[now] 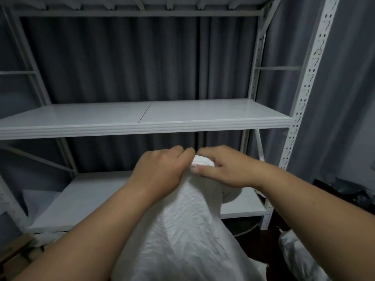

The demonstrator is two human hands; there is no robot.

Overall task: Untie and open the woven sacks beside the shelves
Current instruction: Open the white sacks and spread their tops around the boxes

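I have the woven sack (182, 230) standing in front of the shelves (142, 120), its gathered neck (202, 162) raised between my hands. My left hand (162, 171) grips the bunched cloth just below the knot, and my right hand (219, 169) pinches the knot's top. If I pull hard, the knot may tighten instead of loosening, or the sack could tip toward the lower shelf.

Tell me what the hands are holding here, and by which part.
Both the left hand and the right hand grip the white woven sack at its bunched, tied top.
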